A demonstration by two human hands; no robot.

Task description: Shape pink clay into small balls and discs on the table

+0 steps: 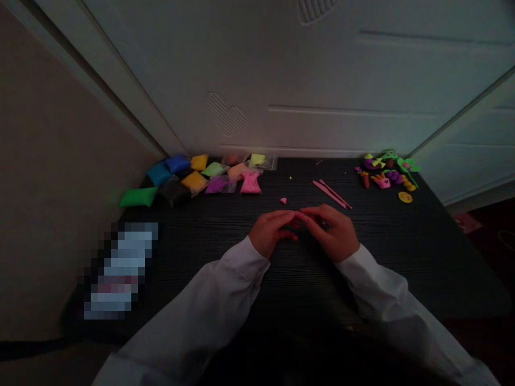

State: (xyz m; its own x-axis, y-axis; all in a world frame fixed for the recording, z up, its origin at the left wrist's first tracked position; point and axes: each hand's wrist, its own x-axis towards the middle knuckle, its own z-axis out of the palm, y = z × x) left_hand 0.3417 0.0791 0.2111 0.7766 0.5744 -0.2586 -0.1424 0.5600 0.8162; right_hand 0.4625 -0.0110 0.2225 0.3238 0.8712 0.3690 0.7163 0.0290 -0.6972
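Observation:
Over the dark table, my left hand [274, 229] and my right hand [332, 230] meet at the fingertips. Between them they pinch a small piece of pink modelling clay [300, 215], mostly covered by the fingers. Just beyond the hands lies a separate small pink clay lump [284, 201]. Two thin pink modelling tools [332, 194] rest side by side beyond my right hand. Farther back is a tiny yellow-green clay bit [290, 178].
Several bags of coloured clay [195, 182] line the table's back left, a pink bag [251, 183] among them. Small finished clay figures [381, 180] and a yellow disc [405, 197] sit at back right. A blurred-out screen [120, 268] lies at left. A white panel [281, 128] rises behind.

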